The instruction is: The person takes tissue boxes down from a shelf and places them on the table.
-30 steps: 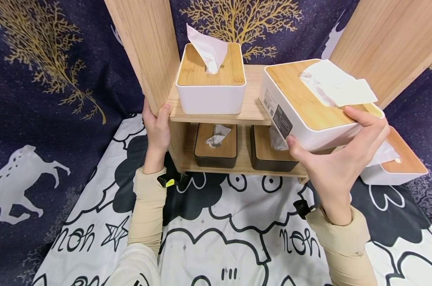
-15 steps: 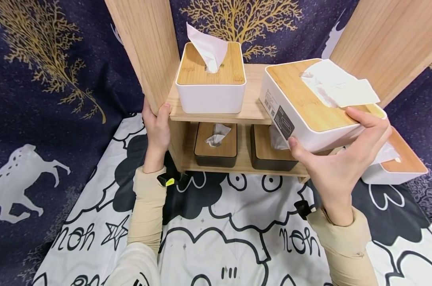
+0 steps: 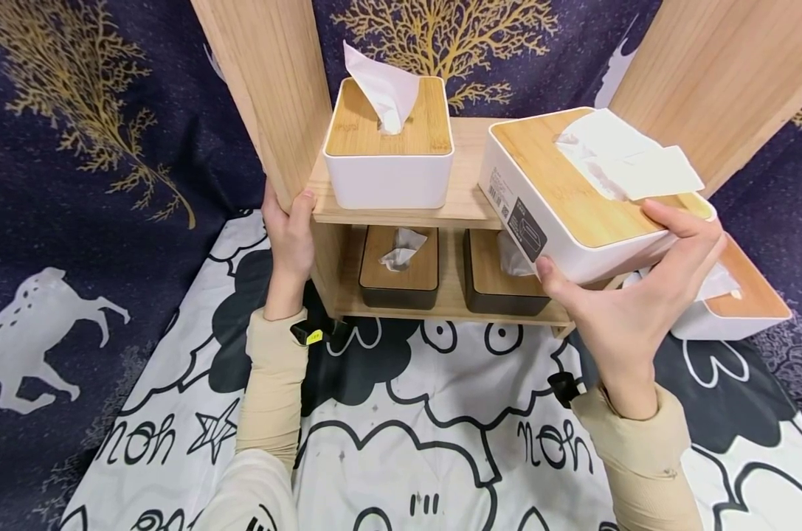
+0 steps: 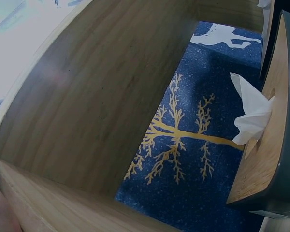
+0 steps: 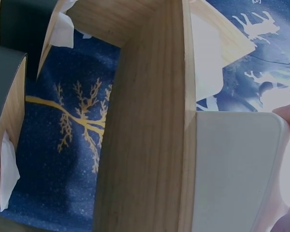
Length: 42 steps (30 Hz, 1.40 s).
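Note:
My right hand (image 3: 629,310) grips a white tissue box (image 3: 589,199) with a bamboo lid, thumb on its near side and fingers over its right end. This box is turned askew at the right of the upper shelf (image 3: 470,166), its near end past the front edge. A white tissue lies over its lid. Also in the right wrist view, the box's pale underside (image 5: 237,169) shows beside the board edge. My left hand (image 3: 289,240) holds the shelf unit's left side panel (image 3: 277,96), thumb in front. Left of the held box, another white tissue box (image 3: 390,177) stands upright.
Two dark tissue boxes with wooden lids, one left (image 3: 399,276) and one right (image 3: 503,284), sit on the lower shelf (image 3: 450,295). Outside the unit at the right lies another white tissue box (image 3: 726,324), partly hidden by my right hand. A patterned cloth (image 3: 440,413) covers the surface in front.
The right hand and its tissue box have shifted very slightly to the right. My left hand keeps its place on the panel.

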Each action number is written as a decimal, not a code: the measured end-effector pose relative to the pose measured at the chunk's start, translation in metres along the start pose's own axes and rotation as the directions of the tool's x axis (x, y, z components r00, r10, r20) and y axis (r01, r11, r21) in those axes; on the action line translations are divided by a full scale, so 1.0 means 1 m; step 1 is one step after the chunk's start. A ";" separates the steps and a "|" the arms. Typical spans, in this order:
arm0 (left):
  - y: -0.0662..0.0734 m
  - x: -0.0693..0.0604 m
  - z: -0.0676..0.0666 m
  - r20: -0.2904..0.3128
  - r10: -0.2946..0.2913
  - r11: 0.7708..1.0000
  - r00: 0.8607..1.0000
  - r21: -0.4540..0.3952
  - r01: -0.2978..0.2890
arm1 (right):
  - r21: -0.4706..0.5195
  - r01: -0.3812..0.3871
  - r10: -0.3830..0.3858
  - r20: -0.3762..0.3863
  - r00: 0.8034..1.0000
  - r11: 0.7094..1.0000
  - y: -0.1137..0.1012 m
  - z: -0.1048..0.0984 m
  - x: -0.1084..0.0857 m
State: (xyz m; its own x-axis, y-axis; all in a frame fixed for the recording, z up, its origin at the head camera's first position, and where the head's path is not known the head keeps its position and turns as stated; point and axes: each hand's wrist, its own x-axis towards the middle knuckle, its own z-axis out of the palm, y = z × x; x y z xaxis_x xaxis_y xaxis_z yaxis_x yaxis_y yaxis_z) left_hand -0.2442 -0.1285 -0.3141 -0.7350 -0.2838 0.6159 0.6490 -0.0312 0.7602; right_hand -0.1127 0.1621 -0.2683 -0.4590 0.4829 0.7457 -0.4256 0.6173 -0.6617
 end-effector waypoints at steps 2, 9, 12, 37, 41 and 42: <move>0.000 0.000 0.000 0.002 0.000 1.000 1.000 0.002 0.000 | 0.000 -0.002 0.002 0.001 1.000 1.000 0.001 0.000 0.000; 0.000 -0.001 0.000 0.015 -0.006 1.000 1.000 0.015 0.006 | 0.015 0.003 -0.003 -0.017 1.000 1.000 0.002 0.000 -0.001; 0.000 -0.001 0.000 0.018 -0.007 1.000 1.000 0.018 0.007 | 0.013 0.007 -0.007 -0.030 1.000 1.000 0.001 0.000 -0.002; 0.001 -0.001 0.000 -0.001 -0.034 0.999 0.999 -0.001 0.034 | 0.090 -0.004 0.006 -0.022 1.000 0.996 0.002 -0.003 -0.002; 0.002 -0.001 0.000 0.008 -0.010 1.000 1.000 0.010 0.010 | 0.087 -0.005 0.006 -0.018 1.000 0.996 0.003 -0.004 -0.003; 0.002 -0.001 0.000 0.009 -0.005 1.000 1.000 0.012 0.005 | 0.091 -0.005 0.006 -0.017 1.000 0.996 0.004 -0.004 -0.003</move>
State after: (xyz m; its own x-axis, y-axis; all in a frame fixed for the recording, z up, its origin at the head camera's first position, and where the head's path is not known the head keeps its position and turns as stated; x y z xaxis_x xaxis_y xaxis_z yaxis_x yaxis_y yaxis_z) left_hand -0.2426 -0.1279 -0.3129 -0.7402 -0.2747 0.6137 0.6427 -0.0212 0.7658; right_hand -0.1098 0.1651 -0.2731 -0.4484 0.4973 0.7427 -0.4927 0.5558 -0.6696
